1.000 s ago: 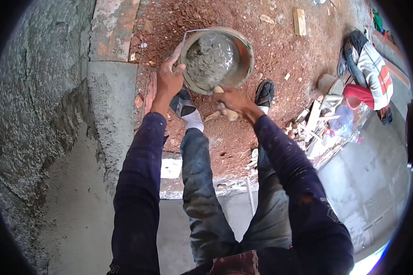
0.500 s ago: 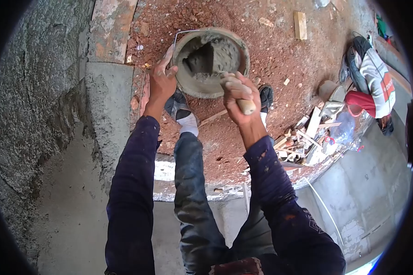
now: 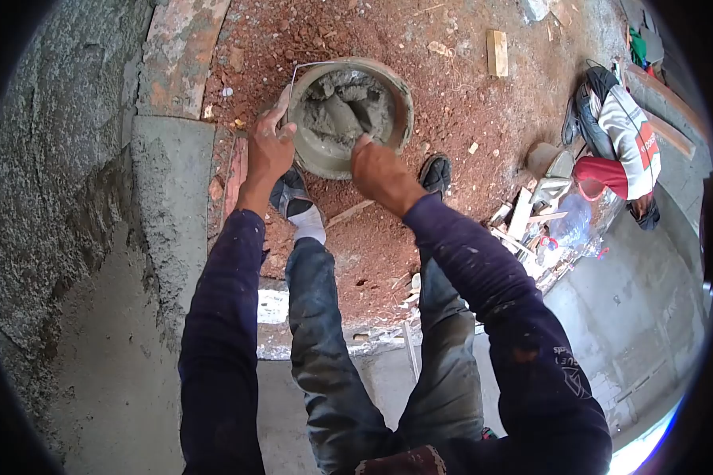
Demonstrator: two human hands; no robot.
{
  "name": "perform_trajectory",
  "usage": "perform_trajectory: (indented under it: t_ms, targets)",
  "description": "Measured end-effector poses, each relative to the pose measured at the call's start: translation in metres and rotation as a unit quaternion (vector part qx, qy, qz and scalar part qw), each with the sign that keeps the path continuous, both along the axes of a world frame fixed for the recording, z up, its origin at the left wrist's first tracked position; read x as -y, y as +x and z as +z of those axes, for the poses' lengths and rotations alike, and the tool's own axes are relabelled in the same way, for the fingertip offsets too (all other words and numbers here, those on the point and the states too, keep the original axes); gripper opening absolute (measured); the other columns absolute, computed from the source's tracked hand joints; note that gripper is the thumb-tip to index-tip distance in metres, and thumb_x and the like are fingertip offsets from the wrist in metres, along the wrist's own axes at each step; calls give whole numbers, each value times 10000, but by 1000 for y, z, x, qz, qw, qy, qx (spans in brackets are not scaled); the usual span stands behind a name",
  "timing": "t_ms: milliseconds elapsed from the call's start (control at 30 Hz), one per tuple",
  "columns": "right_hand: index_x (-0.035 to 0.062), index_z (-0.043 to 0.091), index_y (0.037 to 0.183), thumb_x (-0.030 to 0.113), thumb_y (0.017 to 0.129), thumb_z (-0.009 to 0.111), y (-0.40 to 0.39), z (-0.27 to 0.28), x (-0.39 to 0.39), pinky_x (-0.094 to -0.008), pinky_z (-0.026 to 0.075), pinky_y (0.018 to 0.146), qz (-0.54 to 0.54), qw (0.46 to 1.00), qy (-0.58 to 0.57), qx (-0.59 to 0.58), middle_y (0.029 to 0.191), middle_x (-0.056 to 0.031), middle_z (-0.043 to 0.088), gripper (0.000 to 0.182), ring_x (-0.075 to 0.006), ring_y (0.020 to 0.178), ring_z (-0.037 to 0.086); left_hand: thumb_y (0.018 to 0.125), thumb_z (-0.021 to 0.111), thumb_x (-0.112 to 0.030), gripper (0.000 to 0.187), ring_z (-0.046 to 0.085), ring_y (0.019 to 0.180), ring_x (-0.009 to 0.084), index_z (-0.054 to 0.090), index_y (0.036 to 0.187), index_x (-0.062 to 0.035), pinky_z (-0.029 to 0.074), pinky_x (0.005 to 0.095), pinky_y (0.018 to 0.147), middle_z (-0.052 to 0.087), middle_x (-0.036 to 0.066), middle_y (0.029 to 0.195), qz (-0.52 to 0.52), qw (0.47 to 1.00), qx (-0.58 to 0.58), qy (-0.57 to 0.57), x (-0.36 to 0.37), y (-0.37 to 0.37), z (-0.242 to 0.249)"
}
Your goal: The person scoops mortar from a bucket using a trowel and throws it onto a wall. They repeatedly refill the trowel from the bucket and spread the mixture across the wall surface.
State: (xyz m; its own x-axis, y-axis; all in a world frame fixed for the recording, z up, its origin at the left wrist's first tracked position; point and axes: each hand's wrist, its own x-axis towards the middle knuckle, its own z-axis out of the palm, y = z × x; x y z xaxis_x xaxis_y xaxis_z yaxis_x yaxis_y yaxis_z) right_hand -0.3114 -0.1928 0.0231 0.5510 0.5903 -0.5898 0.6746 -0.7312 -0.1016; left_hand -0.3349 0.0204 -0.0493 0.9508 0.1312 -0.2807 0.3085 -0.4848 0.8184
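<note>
A round bucket [image 3: 406, 119] stands on the red soil between my feet, with wet grey mortar [image 3: 380, 99] inside. My left hand [image 3: 271, 154] grips the bucket's left rim, thumb on the near side and fingers along the outer wall. A thin wire bail [image 3: 295, 79] rises beside those fingers. Over the near right rim, my right hand [image 3: 384, 172] is closed around the handle of a trowel, and the handle is hidden by the hand. The mortar-coated trowel blade [image 3: 341, 119] lies tilted in the mortar.
Wet rendered wall [image 3: 63, 158] and a concrete ledge [image 3: 170, 206] run along the left. Wood scraps [image 3: 523, 210] and a plastic bag [image 3: 572, 222] lie at right. Another person [image 3: 630, 134] crouches beyond them. A wood block [image 3: 497, 53] lies at the far side.
My right hand has turned over and moved left and down, swinging the trowel blade within the mortar. My left hand stays at the rim. The whole view has shifted slightly.
</note>
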Motion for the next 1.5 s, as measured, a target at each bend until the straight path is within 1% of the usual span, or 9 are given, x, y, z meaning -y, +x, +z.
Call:
perform_trajectory:
  t_ms: [233,400,633,767,867,1033,1167,1233,1500]
  targets:
    - [-61,579,1010,106,965,442,52,82,21,-371,521,472,-142,980,-49,-131,706,-77,633,220,-209,583,656,869,617,-73,544,545,1211,379,503,1398,-126,427,388,1005,587,208,1292,-2,996,-62,-63,4,26,28]
    - [-35,590,1021,111,944,463,40,37,-13,-359,555,549,79,991,-80,-73,870,-141,678,208,-199,717,699,805,618,40,641,586,1118,398,502,1404,-157,465,412,964,621,217,1212,-3,998,-15,-58,27,30,34]
    - [-51,655,967,99,931,500,102,133,11,-352,571,576,-53,985,-127,-105,897,-164,696,218,-230,761,712,800,629,36,622,581,1124,384,524,1384,-151,464,421,959,628,200,1210,11,999,-39,-17,34,24,40]
    - [-83,658,965,110,904,539,117,47,35,-373,575,587,72,981,-150,-98,886,-192,699,235,-281,767,712,804,636,24,619,591,1091,380,529,1381,-173,467,422,948,637,181,1200,24,997,-24,-64,40,23,33]
    - [-103,635,956,125,800,624,104,17,48,-410,575,622,-140,940,-146,-274,831,-241,674,276,-360,757,694,805,643,12,621,606,1072,379,526,1385,-178,469,417,949,641,180,1197,33,996,-25,-82,31,20,29]
    - [-102,537,1089,129,798,634,87,1,98,-433,563,694,-178,908,-112,-362,855,-231,661,383,-338,753,671,846,620,-63,568,565,1206,366,514,1395,-160,454,392,989,601,197,1283,9,992,-81,-100,25,24,37]
    - [-27,459,1242,184,782,665,44,-16,112,-435,534,824,-259,890,11,-374,959,-244,637,546,-364,881,643,872,635,-222,556,574,1208,350,503,1401,-115,451,367,985,602,198,1289,-2,992,-80,-93,23,24,33]
    - [-23,466,1220,194,769,671,11,-41,118,-446,523,835,-268,865,258,-338,954,-239,631,541,-372,891,637,871,642,-213,559,595,1176,317,501,1403,-110,457,350,963,608,198,1283,-14,991,-96,-92,22,22,35]
    - [-16,473,1268,279,823,661,2,-46,72,-448,447,936,-332,821,229,-404,1167,-244,582,566,-382,1050,583,872,670,-166,556,613,971,182,504,1397,-88,469,295,860,656,167,1210,-15,991,-120,-63,12,18,25]
